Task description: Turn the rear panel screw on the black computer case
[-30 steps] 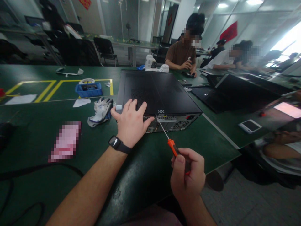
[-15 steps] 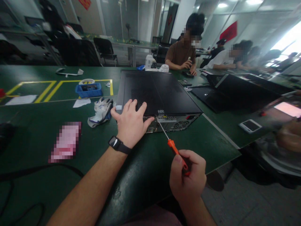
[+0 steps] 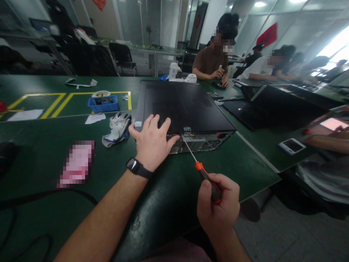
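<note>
A black computer case point(image 3: 185, 105) lies flat on the green table point(image 3: 40, 163), its rear panel with ports and a fan grille facing me. My left hand point(image 3: 151, 142) rests flat on the case's near left corner, fingers spread, a black watch on the wrist. My right hand point(image 3: 218, 205) is closed round the orange and black handle of a screwdriver point(image 3: 201, 171). The thin shaft runs up and left, and its tip touches the rear edge of the case just right of my left thumb.
White work gloves point(image 3: 117, 129) lie left of the case, with a blue bin point(image 3: 103, 103) and tape roll behind. A phone point(image 3: 292, 145) sits at the right near the table edge. Other people sit across and at the right by open black cases point(image 3: 272, 105). Cables cross the near left.
My right hand has turned slightly on the screwdriver handle while the tip stays at the same spot. My left hand has not moved. A person's arm at the far right has shifted.
</note>
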Tool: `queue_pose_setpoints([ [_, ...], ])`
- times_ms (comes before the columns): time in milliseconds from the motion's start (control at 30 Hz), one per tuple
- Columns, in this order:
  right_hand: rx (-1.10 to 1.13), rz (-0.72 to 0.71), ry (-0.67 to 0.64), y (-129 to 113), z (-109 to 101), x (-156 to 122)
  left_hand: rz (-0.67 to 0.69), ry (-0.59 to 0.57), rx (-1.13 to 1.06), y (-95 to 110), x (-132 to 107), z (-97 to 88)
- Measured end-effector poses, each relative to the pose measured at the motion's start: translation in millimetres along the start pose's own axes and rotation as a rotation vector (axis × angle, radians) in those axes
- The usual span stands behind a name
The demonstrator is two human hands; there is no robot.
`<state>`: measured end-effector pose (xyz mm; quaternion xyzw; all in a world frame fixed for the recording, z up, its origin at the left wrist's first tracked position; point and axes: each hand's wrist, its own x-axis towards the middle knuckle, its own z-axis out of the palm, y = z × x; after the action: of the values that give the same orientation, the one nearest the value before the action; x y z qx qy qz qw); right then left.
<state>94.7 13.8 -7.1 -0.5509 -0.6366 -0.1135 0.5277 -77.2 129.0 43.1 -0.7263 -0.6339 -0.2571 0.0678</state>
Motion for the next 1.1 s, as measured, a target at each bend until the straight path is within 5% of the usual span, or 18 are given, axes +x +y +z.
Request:
queue_pose_setpoints([
  [600, -0.025, -0.042, -0.012, -0.6, 1.0, 1.3, -0.004, 0.0, 0.017, -0.1, -0.2, 1.8],
  [833, 0.052, 0.087, -0.08, 2.1, -2.8, -5.9, 0.012, 0.009, 0.019, -1.5, -0.1, 2.9],
  [1100, 0.058, 0.015, -0.029, 1.1, 0.0, -5.2, 0.016, 0.016, 0.01, -1.5, -0.1, 2.2],
])
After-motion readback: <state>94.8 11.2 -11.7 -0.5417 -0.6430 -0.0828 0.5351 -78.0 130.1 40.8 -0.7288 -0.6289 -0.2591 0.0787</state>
